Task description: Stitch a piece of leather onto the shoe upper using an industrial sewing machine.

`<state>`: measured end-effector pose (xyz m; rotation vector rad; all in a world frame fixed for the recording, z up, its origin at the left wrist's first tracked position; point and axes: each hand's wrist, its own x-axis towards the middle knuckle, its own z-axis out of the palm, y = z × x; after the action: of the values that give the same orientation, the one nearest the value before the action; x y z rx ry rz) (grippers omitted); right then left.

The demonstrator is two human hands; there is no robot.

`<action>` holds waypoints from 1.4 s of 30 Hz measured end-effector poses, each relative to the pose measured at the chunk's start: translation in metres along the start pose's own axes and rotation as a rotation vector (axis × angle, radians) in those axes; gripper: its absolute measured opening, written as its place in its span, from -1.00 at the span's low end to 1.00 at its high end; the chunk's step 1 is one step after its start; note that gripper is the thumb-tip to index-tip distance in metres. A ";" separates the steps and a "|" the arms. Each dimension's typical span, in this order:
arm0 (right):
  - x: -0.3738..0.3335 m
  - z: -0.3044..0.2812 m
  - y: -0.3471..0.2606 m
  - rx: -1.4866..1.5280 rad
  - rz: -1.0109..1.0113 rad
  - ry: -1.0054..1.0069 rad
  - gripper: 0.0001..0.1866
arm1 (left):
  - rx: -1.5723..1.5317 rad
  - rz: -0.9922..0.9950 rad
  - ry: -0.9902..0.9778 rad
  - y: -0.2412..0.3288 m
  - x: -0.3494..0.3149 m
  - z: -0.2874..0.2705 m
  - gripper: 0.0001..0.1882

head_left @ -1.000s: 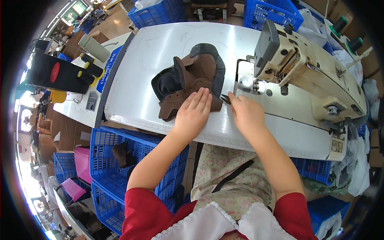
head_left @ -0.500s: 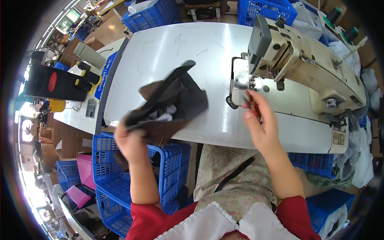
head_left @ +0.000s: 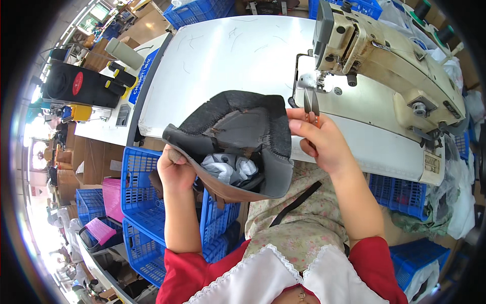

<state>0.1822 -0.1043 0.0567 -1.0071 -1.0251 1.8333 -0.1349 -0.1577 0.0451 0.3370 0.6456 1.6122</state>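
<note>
A bag [head_left: 276,175], brown outside with a dark grey lining, is held in front of me with its mouth turned up. Crumpled white and grey stuffing [head_left: 228,169] lies inside it. Closed on the bag's left edge is my left hand [head_left: 174,169], thumb over the rim. My right hand [head_left: 324,142] is closed round thread snips [head_left: 311,104] with orange handles, blades pointing away from me. Its fingertips are at the bag's right edge; whether they pinch it I cannot tell. Behind the snips stands the sewing machine [head_left: 385,63], its needle area near the blades.
The white table [head_left: 223,55] carries scattered thread ends. To the left are a side table with dark thread cones [head_left: 124,77] and a black box [head_left: 76,83]. Blue crates [head_left: 139,187] stand below on the left, with another crate [head_left: 400,195] below the table on the right.
The bag has swung right and toward me, and its mouth now faces up. My right hand has come slightly left to its edge, with the snips upright. The view has shifted slightly.
</note>
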 end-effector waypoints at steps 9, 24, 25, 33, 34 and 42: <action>-0.019 0.006 0.003 0.219 0.059 0.030 -0.65 | 0.167 0.119 -0.169 -0.012 -0.017 0.018 -0.50; -0.024 0.006 0.008 0.190 0.048 0.094 -0.83 | 0.386 0.257 -0.209 -0.012 -0.032 0.026 -0.57; -0.023 0.006 0.009 0.207 0.055 0.086 -0.84 | 0.389 0.256 -0.205 -0.012 -0.032 0.026 -0.57; -0.024 0.004 0.010 0.215 0.053 0.073 -0.86 | 0.463 0.288 -0.260 -0.010 -0.038 0.025 -0.60; -0.024 0.005 0.009 0.229 0.047 0.087 -0.86 | 0.463 0.286 -0.259 -0.011 -0.039 0.025 -0.60; -0.054 -0.028 -0.002 -0.445 -0.125 0.095 -0.64 | 0.656 0.385 -0.349 0.000 -0.042 0.027 -0.51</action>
<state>0.2277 -0.1441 0.0620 -1.2426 -1.4397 1.4708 -0.1133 -0.1934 0.0726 1.2587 0.8602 1.6028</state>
